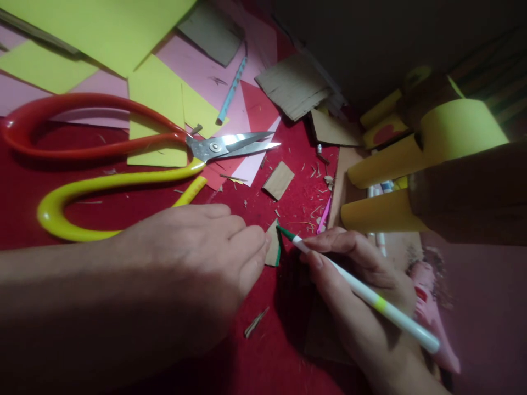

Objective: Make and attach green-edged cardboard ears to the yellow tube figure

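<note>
My right hand (pixel 362 280) grips a white marker (pixel 362 291) with a green tip and a yellow-green band. Its tip touches the edge of a small cardboard piece (pixel 272 247), where a green line runs down the right side. My left hand (pixel 209 258) is closed, its fingertips pinching that piece from the left against the red surface. Just beyond my left hand lie scissors (pixel 214 148), blades slightly apart, with one red handle and one yellow handle. Another small cardboard rectangle (pixel 279 181) lies a little above the marker tip.
Yellow paper (pixel 102 27), pink paper (pixel 193 60) and cardboard pieces (pixel 294 85) cover the far side. A blue dotted pencil (pixel 233 90) lies among them. At the right stand yellow paper rolls (pixel 382 159) against brown cardboard. Shavings are scattered over the red cloth (pixel 230 329).
</note>
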The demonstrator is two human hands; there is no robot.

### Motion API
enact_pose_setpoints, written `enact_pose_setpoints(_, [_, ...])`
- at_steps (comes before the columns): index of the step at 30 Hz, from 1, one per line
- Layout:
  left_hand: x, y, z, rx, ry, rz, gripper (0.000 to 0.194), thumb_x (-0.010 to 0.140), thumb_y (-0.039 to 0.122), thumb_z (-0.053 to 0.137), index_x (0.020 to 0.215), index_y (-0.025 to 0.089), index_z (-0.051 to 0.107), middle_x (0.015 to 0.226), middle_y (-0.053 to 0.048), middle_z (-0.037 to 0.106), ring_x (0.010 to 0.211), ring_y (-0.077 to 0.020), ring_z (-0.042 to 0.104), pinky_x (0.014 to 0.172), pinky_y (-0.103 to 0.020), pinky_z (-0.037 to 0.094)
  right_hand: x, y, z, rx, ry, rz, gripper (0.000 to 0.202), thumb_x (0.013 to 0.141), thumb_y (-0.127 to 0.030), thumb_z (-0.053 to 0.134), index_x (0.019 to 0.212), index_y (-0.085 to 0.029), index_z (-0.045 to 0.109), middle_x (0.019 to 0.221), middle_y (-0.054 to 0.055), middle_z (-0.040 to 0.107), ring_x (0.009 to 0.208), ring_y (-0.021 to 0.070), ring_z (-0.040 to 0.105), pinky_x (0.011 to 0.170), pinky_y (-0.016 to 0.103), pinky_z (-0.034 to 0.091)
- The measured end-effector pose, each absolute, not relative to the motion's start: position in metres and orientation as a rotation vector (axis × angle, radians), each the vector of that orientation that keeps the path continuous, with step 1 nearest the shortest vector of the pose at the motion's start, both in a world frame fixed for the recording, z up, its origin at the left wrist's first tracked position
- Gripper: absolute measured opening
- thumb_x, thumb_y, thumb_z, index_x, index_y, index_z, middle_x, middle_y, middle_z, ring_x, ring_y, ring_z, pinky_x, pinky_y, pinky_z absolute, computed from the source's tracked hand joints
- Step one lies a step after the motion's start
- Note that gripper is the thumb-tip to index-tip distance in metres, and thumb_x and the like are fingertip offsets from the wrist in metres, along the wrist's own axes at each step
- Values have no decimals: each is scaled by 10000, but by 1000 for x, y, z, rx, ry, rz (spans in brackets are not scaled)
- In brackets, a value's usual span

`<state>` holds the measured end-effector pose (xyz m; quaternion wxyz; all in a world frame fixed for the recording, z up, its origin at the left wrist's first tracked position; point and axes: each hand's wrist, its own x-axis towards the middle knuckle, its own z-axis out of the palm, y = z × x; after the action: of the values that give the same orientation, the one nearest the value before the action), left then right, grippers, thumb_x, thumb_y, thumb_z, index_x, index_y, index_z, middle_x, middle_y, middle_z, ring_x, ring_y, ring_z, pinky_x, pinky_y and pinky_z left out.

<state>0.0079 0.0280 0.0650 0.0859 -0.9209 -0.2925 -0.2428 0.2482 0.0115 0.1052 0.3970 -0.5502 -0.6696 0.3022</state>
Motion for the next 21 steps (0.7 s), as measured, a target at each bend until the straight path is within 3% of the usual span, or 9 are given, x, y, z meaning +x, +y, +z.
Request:
enact_pose_setpoints(4, [8, 28, 65, -2719, -873, -712, 222, 996, 171, 636, 950, 270, 830, 773, 23, 644, 689, -208, 517, 687, -411, 511, 248, 11, 105, -1401, -1676, 843, 160, 985, -138, 825, 958, -292, 859, 712, -37, 782, 558, 124, 671, 499, 196, 540])
enact_pose_setpoints(6, [8, 26, 69, -2732, -891, -630, 247, 1022, 194, 610, 960, 269, 838, 798, 34, 639, 707, -182, 541, 713, -377, 527, 252, 10, 106, -1411, -1664, 855, 167, 989, -144, 836, 958, -305, 868, 762, -21, 809, 592, 142, 702, 492, 207, 548])
enact_pose_setpoints(10, [8, 23, 76, -2768, -979, -464, 344, 1052, 154, 548, 1094, 262, 872, 849, 31, 680, 774, -180, 624, 810, -363, 587, 261, 7, 105, -1473, -1645, 811, 109, 974, -215, 907, 974, -324, 898, 933, 60, 882, 710, 232, 804, 508, 288, 630])
enact_pose_setpoints(14, [10, 24, 71, -2719, -932, -634, 288, 1044, 177, 604, 1036, 293, 868, 809, 16, 685, 717, -220, 592, 755, -406, 592, 265, 5, 104, -1496, -1662, 804, 93, 980, -261, 927, 994, -351, 911, 984, 91, 894, 794, 297, 839, 578, 373, 706])
enact_pose_setpoints(18, [10, 25, 66, -2714, -932, -646, 259, 1060, 177, 605, 994, 264, 840, 794, 24, 644, 712, -213, 558, 741, -392, 556, 261, 6, 102, -1470, -1676, 810, 99, 987, -228, 892, 1003, -326, 896, 986, 70, 895, 776, 256, 841, 568, 320, 675])
enact_pose_setpoints(21, [9, 26, 66, -2715, -885, -696, 291, 1062, 160, 563, 968, 257, 822, 778, 21, 630, 686, -216, 522, 687, -408, 512, 255, 8, 103, -1441, -1710, 831, 133, 1003, -179, 839, 964, -304, 867, 815, 8, 841, 616, 167, 756, 521, 241, 590])
